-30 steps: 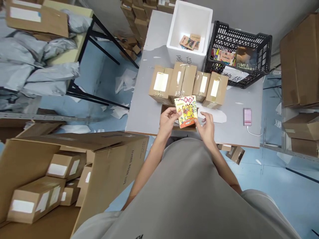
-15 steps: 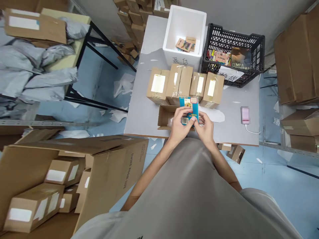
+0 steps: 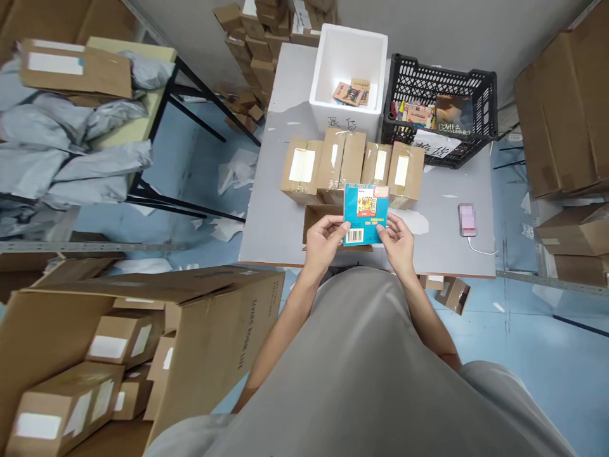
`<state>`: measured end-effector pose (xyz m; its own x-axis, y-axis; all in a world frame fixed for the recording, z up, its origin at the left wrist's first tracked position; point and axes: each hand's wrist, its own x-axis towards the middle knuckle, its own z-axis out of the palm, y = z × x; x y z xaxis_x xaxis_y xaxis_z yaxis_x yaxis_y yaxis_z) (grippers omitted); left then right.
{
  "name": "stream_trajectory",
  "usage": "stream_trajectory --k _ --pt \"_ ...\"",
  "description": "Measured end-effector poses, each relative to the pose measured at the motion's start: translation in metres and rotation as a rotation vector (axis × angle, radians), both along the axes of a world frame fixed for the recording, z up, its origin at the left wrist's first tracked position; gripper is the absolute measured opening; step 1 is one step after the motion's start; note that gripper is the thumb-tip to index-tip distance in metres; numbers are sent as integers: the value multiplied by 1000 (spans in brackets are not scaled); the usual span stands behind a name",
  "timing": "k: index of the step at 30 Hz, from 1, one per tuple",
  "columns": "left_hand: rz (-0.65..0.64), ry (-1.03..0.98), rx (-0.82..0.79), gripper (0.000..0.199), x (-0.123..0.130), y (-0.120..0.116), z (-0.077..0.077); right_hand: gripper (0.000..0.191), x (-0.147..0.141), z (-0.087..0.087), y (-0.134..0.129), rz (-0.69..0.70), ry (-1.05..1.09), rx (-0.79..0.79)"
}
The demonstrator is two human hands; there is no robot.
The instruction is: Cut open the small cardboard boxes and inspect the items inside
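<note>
Grey table: white foam box (image 3: 349,70) and black plastic crate (image 3: 440,108) side by side at the back; four taped cartons (image 3: 352,165) in a row before them; open carton (image 3: 313,219) near the front edge; phone (image 3: 467,220) with white cable (image 3: 483,252) at the right; white paper (image 3: 413,222)
Yellow-topped table (image 3: 155,95): grey mailing bags (image 3: 31,120), partly cut off by the view
Blue floor (image 3: 547,368): white paper scraps (image 3: 235,171); small cartons (image 3: 454,295), apparently resting there
</note>
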<state>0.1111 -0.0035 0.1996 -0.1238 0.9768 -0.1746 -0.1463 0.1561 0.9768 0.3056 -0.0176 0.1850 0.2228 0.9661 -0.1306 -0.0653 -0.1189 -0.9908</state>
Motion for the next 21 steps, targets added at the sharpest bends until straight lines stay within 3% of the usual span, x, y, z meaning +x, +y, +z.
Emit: stream_trajectory --k 5,9,13,17,21 --pt "108 153 152 37 5 -7 7 42 -12 19 -7 -37 -242 118" --pt "105 296 271 23 14 -19 20 50 -34 37 -19 73 -122 99" --pt "24 323 305 17 25 -27 29 54 -45 39 -21 10 -65 57" --pt "-73 304 290 21 22 -27 26 52 -36 38 -12 -29 -33 42" --pt "64 211 174 42 -1 -16 16 58 -23 40 -8 26 34 26"
